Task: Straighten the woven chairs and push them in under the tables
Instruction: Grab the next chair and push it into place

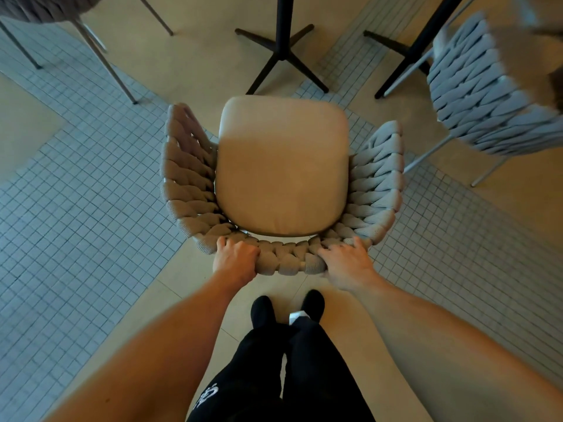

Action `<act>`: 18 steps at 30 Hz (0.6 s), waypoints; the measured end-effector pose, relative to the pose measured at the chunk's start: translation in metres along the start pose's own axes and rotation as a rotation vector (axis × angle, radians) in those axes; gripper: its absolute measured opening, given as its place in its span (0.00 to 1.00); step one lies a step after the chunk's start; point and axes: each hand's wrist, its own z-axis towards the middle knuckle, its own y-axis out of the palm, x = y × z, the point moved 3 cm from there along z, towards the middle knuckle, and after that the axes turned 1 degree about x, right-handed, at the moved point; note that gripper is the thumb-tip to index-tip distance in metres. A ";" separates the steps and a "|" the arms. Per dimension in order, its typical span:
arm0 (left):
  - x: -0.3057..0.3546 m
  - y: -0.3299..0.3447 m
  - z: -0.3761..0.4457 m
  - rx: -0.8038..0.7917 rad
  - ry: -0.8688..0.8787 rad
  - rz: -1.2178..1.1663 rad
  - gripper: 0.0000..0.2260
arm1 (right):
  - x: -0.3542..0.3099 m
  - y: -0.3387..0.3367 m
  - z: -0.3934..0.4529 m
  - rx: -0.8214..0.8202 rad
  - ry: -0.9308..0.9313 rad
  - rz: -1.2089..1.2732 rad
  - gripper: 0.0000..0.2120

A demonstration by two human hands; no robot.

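Item: woven chair [283, 184], standing on the floor [76, 208] squarely facing the cross-footed table base [281, 53]; left hand [236, 258] and right hand [347, 260] each gripped the top of its backrest, fingers curled over the weave. Step judged: pushing in; next move called for a straight forward shove. Nearby: second woven chair [484, 95] at the right beside another table leg [417, 50], and the base's spread feet could catch the chair legs.

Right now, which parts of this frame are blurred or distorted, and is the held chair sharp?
Head view: the grey woven chair with tan cushion is sharp, as is the grip of the left hand and right hand on its backrest; the second grey woven chair at upper right is motion-blurred; wide-angle distortion bows the tiled floor lines; lighting is warm and dim.
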 end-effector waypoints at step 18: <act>0.032 -0.101 0.134 0.118 -0.019 -0.048 0.12 | 0.123 -0.080 0.099 0.068 -0.022 0.019 0.20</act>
